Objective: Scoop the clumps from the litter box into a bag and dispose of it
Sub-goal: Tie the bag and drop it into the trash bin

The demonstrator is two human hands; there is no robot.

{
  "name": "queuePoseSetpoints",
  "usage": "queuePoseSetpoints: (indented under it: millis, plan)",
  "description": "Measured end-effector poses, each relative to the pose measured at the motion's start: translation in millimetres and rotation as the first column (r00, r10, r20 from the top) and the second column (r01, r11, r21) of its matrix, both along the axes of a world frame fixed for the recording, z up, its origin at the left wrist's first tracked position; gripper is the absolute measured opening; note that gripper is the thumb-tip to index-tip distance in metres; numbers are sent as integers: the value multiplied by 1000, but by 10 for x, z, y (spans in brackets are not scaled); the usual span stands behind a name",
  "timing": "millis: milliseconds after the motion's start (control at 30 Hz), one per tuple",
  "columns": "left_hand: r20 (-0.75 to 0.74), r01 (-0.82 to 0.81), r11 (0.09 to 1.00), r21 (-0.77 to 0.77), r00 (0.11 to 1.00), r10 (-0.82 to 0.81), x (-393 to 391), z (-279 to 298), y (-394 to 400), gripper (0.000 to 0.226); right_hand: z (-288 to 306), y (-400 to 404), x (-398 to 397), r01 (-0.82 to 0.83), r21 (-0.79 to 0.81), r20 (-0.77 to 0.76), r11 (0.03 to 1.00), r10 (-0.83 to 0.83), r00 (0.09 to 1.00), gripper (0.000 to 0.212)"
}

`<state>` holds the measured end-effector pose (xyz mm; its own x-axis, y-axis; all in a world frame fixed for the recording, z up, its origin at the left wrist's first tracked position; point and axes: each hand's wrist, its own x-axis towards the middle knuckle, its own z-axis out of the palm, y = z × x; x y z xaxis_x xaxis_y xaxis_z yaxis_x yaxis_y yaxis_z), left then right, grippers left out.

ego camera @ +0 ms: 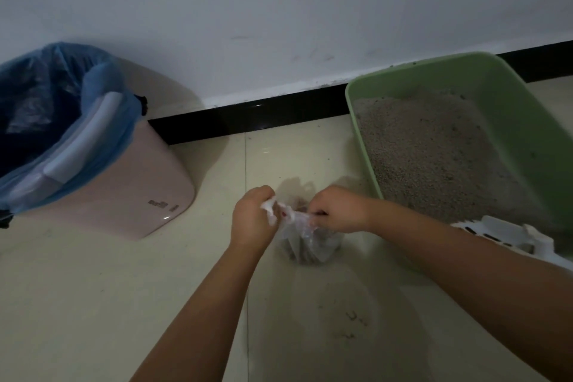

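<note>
Hands meet over a small clear plastic bag [305, 242] holding dark clumps, which sits on the pale tiled floor [93, 304] just in front of the green plastic litter box [511, 108]. The left hand [252, 217] has its fingers curled round one twisted white end of the bag's top; the right hand [339, 209] pinches the other end. Grey litter [434, 152] fills the box, and a white slotted scoop [508, 236] rests at its near edge. Well to the left stands a pink bin with a blue liner [130, 183].
</note>
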<state>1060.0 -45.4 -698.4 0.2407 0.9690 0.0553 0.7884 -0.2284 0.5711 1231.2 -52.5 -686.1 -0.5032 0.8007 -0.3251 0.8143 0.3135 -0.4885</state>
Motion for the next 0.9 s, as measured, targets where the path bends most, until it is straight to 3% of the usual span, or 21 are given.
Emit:
queuePoseSetpoints:
  millis: [33, 67, 133, 233, 333, 400, 467, 600, 767, 900]
  plan:
    - [169, -116, 984, -137, 976, 138, 30, 1, -7, 24, 0, 2, -3, -1, -2, 6, 1000, 1, 1000, 43]
    - [333, -174, 926, -334, 897, 289, 42, -4, 2, 29, -2, 2, 4, -2, -7, 10, 1000, 2, 1000, 45]
    - [503, -76, 768, -636, 713, 488, 36, -10, 24, 33, -20, -10, 52, 10, -12, 16, 1000, -9, 1000, 47]
    - [568, 71, 628, -775, 515, 642, 10, -1, 21, 33, -39, -49, 93, 16, -21, 44, 1000, -15, 999, 46]
    - [590, 128, 598, -791, 417, 691, 48, 13, -15, 37, -31, -87, 73, 2, -33, 89, 999, 0, 996, 37]
    - [602, 100, 639, -762, 473, 644, 86, -17, -26, 36, -29, -107, 71, 7, -46, 107, 999, -2, 994, 36]
    - [583, 4, 735, -679, 610, 536, 88, -74, -43, 34, -29, -116, 93, 20, -57, 113, 998, -13, 994, 43]
    - [492, -161, 914, -371, 801, 341, -5, -151, -139, 33, -31, -114, 132, 30, -103, 99, 994, -20, 995, 46]
    - [494, -148, 937, -315, 818, 295, -93, -301, -281, 32, -15, -127, 141, 65, -231, -9, 971, -69, 998, 26]
    - [457, 69, 988, -136, 890, 1, -167, -406, -334, 9, -9, -56, 92, 228, -199, -126, 953, -255, 959, 21]
